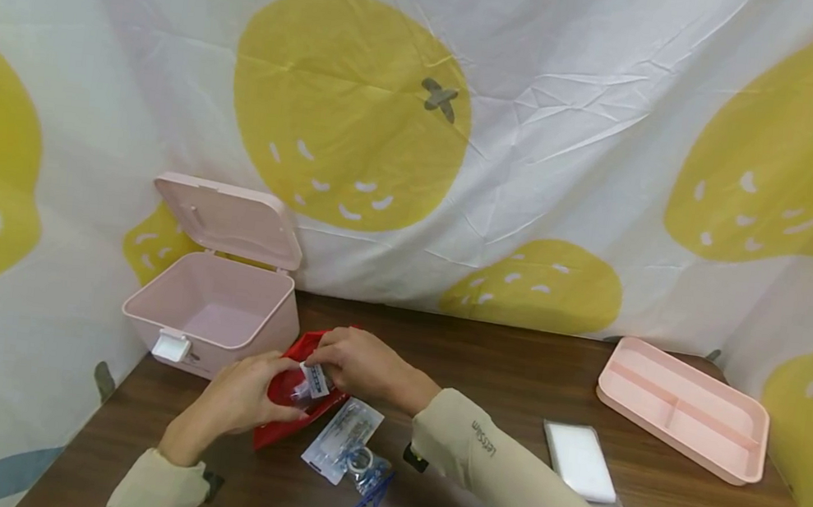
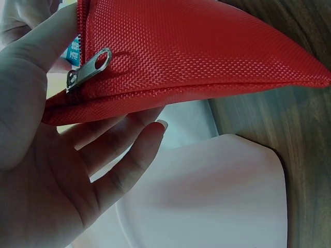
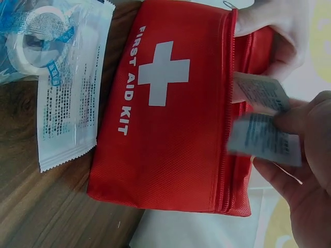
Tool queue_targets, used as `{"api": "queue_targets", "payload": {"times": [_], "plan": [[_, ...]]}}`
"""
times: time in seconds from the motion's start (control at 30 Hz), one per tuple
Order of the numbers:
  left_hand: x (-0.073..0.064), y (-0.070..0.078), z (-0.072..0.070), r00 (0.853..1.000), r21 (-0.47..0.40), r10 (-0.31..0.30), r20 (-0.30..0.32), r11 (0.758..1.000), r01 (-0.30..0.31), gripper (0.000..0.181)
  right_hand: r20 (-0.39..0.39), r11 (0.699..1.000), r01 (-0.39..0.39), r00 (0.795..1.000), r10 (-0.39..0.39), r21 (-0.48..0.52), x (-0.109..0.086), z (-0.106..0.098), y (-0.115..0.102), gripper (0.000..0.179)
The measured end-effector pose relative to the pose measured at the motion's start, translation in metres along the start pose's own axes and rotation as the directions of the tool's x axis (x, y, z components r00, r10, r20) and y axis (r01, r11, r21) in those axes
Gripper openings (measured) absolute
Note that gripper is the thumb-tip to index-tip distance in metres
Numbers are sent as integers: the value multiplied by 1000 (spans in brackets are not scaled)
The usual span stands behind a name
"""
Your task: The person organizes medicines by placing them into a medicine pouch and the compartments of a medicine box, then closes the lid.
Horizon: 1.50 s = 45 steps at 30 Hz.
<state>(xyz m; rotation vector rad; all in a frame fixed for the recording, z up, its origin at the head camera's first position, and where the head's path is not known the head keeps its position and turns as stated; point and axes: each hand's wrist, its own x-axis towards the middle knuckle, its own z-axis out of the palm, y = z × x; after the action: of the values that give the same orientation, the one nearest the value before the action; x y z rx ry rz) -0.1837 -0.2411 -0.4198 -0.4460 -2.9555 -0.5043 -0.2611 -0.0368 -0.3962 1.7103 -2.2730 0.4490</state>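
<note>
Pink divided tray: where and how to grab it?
Pink tray: probably best pinched mid-way along its near long wall, coming from the person's side, fingers inside, thumb outside. It lies open side up, so that raised rim is exposed, and the white pad sits apart from it. The right hand is nearer, but currently holds small packets.
</note>
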Motion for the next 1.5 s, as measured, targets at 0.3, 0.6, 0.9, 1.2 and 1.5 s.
{"api": "queue_targets", "payload": {"times": [0.3, 0.6, 0.9, 1.2, 1.5], "plan": [[-1, -1, 1, 1000, 8, 11, -12, 1000, -11, 63, -31, 988, -64, 997, 69, 141, 0, 2, 1, 21], [-1, -2, 2, 999, 17, 23, -25, 1000, -22, 63, -82, 961, -133, 984, 157, 244, 0, 6, -3, 42], [-2, 0, 2, 999, 3, 28, -27, 1000, -28, 62, -23, 980, -116, 992, 122, 161, -5, 5, -1, 23], [-3, 1, -3, 1000, -3, 4, -4, 1000, -4, 62, 2, 965, 19, 1000, -19, -262, -3, 19, -13, 12], [-4, 0, 0, 999, -12, 37, -29, 999, -38, 58, 162, 985, -154, 973, 164, -75, 3, 29, -32, 5]]}}
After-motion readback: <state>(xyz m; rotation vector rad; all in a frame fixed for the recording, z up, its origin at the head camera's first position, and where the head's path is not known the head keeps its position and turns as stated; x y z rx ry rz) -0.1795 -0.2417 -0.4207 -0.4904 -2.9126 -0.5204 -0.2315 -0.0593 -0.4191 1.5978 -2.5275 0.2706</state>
